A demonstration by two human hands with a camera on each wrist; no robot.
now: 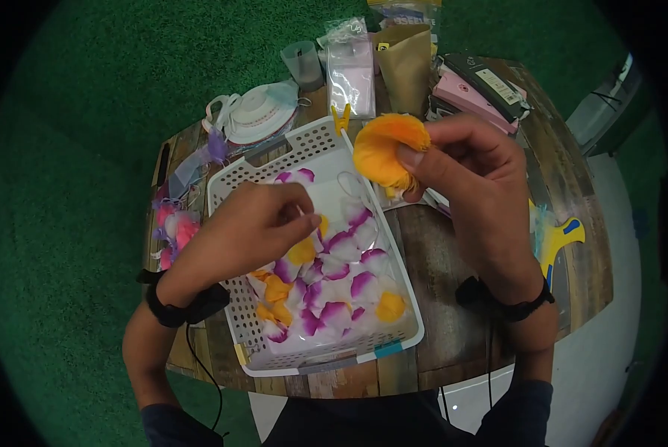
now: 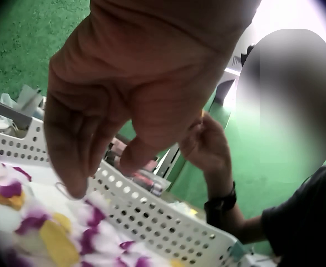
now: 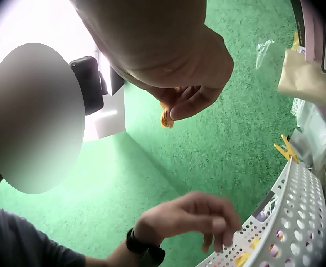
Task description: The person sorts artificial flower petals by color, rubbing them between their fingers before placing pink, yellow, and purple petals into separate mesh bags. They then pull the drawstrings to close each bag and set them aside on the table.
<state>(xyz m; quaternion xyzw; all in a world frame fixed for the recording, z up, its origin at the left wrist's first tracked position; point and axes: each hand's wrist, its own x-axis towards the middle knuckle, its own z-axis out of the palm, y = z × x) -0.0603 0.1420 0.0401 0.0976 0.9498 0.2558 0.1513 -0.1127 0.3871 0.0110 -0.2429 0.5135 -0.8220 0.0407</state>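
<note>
Orange petals [image 1: 385,149], one layered bunch: held in my right hand, raised beside the upper right corner of the basket. Listed from left to right, as the head view shows:

Pink and purple pieces [image 1: 179,227], a cluster: at the left edge of the wooden table [image 1: 442,261].

Round white item [image 1: 259,112], strapped: beyond the basket, on the left.

Left hand [image 1: 252,227], mine: above the basket, palm down, fingers bent loosely, thumb apart from them in the left wrist view; nothing visible in its grip.

White basket [image 1: 312,140], one, perforated walls: on the table, containing white-and-purple petals [image 1: 336,316] and yellow petals [image 1: 390,306], scattered and overlapping.

Translucent cup [image 1: 303,65], one: upright beyond the basket.

Clear packet [image 1: 350,74]: right of the cup.

Yellow clip [image 1: 341,118], one: at the basket's top corner.

Brown paper bag [image 1: 406,71]: right of the packet.

Right hand [image 1: 487,179], mine: thumb and fingers clamped on the orange bunch.

Boxes [image 1: 476,89], pink and black: stacked behind my right hand.

Yellow-and-blue handle [image 1: 561,238], one: right of my right wrist.
</note>
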